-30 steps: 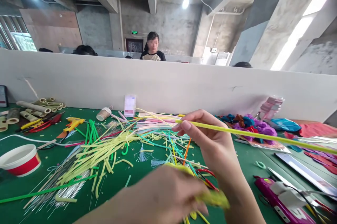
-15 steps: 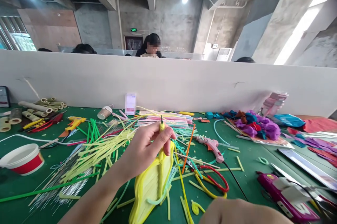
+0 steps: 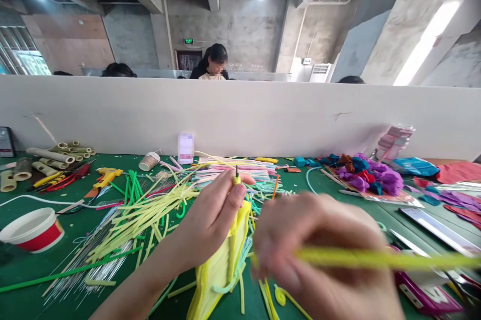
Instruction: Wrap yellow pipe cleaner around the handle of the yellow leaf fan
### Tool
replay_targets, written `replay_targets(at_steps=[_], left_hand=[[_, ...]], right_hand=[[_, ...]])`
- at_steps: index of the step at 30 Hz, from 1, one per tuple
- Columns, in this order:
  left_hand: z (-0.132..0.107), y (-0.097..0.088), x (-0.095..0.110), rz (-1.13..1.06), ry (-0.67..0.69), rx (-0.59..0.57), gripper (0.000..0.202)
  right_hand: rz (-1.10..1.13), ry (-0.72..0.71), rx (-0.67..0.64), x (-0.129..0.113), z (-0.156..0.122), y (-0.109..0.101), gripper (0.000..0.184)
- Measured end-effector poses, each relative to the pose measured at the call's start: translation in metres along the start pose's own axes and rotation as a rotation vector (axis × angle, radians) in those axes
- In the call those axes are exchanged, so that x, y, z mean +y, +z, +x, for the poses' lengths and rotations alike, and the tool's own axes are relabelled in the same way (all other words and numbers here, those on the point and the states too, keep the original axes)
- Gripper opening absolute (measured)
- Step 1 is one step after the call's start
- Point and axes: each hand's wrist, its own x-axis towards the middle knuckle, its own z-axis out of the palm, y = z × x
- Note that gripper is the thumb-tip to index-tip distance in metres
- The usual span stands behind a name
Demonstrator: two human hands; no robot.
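Observation:
My left hand (image 3: 212, 212) is closed around the top of a yellow leaf-shaped pipe-cleaner piece (image 3: 216, 280). A dark wire tip wrapped in yellow sticks up between thumb and fingers, and the flat body hangs below with a pale green strand lying across its lower part. Close to the camera on the right, my right hand (image 3: 323, 230) pinches a yellow pipe cleaner (image 3: 391, 259), which stretches away past the right edge of the picture. Both are smeared by motion. Loose pale yellow pipe cleaners (image 3: 154, 215) lie left of the piece.
Metal wires (image 3: 101, 255) and a paper cup (image 3: 35, 230) are at left. Behind them lie a yellow glue gun (image 3: 107, 178), pliers (image 3: 60, 179) and bamboo tubes (image 3: 52, 160). Purple crumpled material (image 3: 387, 181), a phone (image 3: 438, 229) and a magenta power strip (image 3: 424, 296) are at right. A white partition (image 3: 240, 114) stands behind.
My right hand has risen from the bottom edge toward my left hand, bringing the yellow pipe cleaner into view. It now covers the pink glue gun and scissors. My left hand keeps its grip.

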Motion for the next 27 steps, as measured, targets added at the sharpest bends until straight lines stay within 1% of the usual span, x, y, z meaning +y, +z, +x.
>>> replay_targets(at_steps=[1, 2, 4, 6, 8, 11, 14, 16, 20, 23, 27], left_hand=[[0.001, -0.001, -0.001, -0.012, 0.008, 0.023, 0.023], [0.003, -0.001, -0.003, -0.042, 0.005, 0.047, 0.020], [0.008, -0.001, -0.009, -0.135, -0.032, 0.095, 0.015], [0.012, -0.001, -0.014, -0.247, -0.077, 0.133, 0.009], [0.015, 0.000, -0.016, -0.326, -0.081, 0.158, 0.009], [0.016, 0.001, -0.015, -0.303, -0.055, 0.182, 0.009], [0.013, 0.000, -0.010, -0.246, -0.028, 0.223, 0.012], [0.011, 0.000, -0.007, -0.261, -0.015, 0.235, 0.014], [0.010, -0.001, -0.006, -0.358, -0.032, 0.246, 0.014], [0.011, -0.002, -0.006, -0.451, -0.054, 0.250, 0.011], [0.012, -0.005, -0.005, -0.472, -0.055, 0.250, 0.009]], right_hand=[[0.067, 0.014, -0.025, 0.004, 0.005, 0.000, 0.005], [0.131, 0.048, -0.038, 0.009, 0.010, 0.000, 0.005], [0.242, 0.150, -0.034, 0.022, 0.019, -0.003, 0.016], [0.291, 0.194, -0.001, 0.035, 0.025, -0.006, 0.020], [0.305, 0.178, 0.015, 0.044, 0.028, -0.008, 0.016], [0.315, 0.139, 0.048, 0.053, 0.030, -0.007, 0.011], [0.329, 0.126, 0.127, 0.059, 0.032, -0.008, 0.011], [0.342, 0.135, 0.152, 0.063, 0.032, -0.010, 0.011], [0.384, 0.150, 0.144, 0.067, 0.031, -0.012, 0.006], [0.416, 0.163, 0.127, 0.066, 0.031, -0.009, 0.006], [0.418, 0.188, 0.101, 0.063, 0.030, -0.004, 0.007]])
